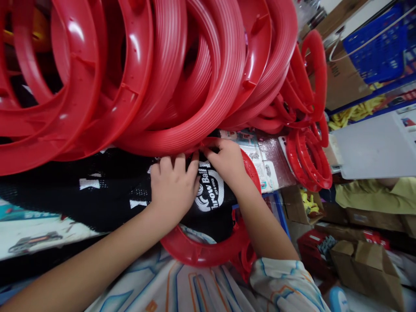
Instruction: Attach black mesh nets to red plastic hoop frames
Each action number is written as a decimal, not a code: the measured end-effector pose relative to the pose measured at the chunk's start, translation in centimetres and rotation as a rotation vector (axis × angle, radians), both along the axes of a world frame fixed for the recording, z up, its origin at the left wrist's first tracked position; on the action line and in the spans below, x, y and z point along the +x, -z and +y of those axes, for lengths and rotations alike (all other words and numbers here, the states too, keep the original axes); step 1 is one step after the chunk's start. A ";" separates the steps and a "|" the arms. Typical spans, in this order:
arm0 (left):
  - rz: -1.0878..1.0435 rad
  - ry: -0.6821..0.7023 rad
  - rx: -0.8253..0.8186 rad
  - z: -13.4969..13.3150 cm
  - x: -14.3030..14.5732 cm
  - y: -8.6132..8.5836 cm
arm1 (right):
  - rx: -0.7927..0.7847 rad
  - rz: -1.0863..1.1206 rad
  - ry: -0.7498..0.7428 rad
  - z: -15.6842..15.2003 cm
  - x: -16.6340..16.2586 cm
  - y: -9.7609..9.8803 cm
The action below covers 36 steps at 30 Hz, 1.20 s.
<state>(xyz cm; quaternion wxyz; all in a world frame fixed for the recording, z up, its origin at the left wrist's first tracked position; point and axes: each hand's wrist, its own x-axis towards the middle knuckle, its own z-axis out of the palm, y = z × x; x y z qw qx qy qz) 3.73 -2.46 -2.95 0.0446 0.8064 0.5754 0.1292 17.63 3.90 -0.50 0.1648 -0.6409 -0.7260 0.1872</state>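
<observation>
A red plastic ring (pixel 201 255) stands in front of my body, with black mesh fabric (pixel 182 214) printed "Throw Ball" in white lying across its opening. My left hand (pixel 175 182) presses on the mesh, fingers bent over it toward the ring's far rim; the fingertips are partly hidden. At that same far rim, my right hand (pixel 227 160) pinches with thumb and index finger where mesh and ring meet. What exactly lies between the fingertips is hard to see. The mesh stretches left across the table, with white star-like marks on it.
Several large red rings (pixel 224 78) are heaped right behind my hands. More red rings (pixel 307 158) hang and stack at the right. A grey-white plastic lid (pixel 377 145), a blue basket (pixel 377 47), cardboard boxes (pixel 347 78) and a paper bag (pixel 367 268) stand further right. Printed sheets (pixel 32 234) lie under the mesh.
</observation>
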 end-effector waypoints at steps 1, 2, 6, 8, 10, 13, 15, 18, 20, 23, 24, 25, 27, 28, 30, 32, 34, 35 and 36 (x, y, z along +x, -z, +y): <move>0.002 0.000 0.005 0.0 0.0 0.2 | -0.001 -0.012 -0.005 0.0 0.1 0.0; 0.004 0.000 0.009 -0.1 -0.1 0.4 | -0.003 -0.026 -0.010 -0.1 0.2 -0.1; 0.000 0.009 0.024 -0.2 -0.3 0.8 | -0.015 0.001 -0.002 -0.9 1.1 -0.3; -0.003 0.016 0.035 -0.2 -0.3 0.9 | -0.023 0.042 0.027 -1.6 1.6 -0.5; -0.002 0.017 0.048 -0.3 -0.4 1.0 | -0.023 0.053 0.057 -2.3 2.1 -0.6; 0.006 0.017 0.045 -0.4 -0.4 1.0 | -0.007 0.046 0.096 -2.8 2.6 -0.6; 0.018 0.017 0.020 -0.4 -0.3 0.9 | 0.008 0.048 0.121 -2.7 2.7 -0.6; 0.054 -0.001 -0.027 -0.5 -0.3 0.5 | 0.041 0.035 0.144 -2.1 2.5 -0.5; 0.077 -0.013 -0.046 -0.5 -0.2 0.3 | 0.056 0.016 0.152 -1.6 2.3 -0.3; 0.095 -0.012 -0.051 -0.5 0.0 0.1 | 0.057 -0.010 0.160 -0.9 2.1 0.0; 0.098 -0.009 -0.053 -0.5 0.0 0.1 | 0.054 -0.020 0.161 -0.8 2.1 0.1; 0.100 -0.005 -0.054 -0.5 0.0 0.1 | 0.051 -0.030 0.160 -0.7 2.1 0.2; 0.103 0.000 -0.058 -0.5 -0.1 0.0 | 0.044 -0.047 0.156 -0.5 2.1 0.3; 0.105 0.002 -0.061 -0.5 -0.1 0.0 | 0.040 -0.054 0.155 -0.5 2.0 0.3; 0.109 0.003 -0.067 -0.5 -0.1 0.0 | 0.034 -0.065 0.154 -0.4 2.0 0.2; 0.111 0.008 -0.067 -0.4 -0.1 0.0 | 0.026 -0.084 0.153 -0.3 1.8 0.1; 0.108 0.009 -0.063 -0.4 -0.1 0.0 | 0.013 -0.105 0.149 -0.2 1.7 -0.1; 0.106 0.008 -0.064 -0.4 0.0 0.0 | 0.008 -0.111 0.148 -0.2 1.6 -0.1; 0.105 0.007 -0.068 -0.5 0.0 0.0 | 0.005 -0.110 0.149 -0.1 1.5 -0.1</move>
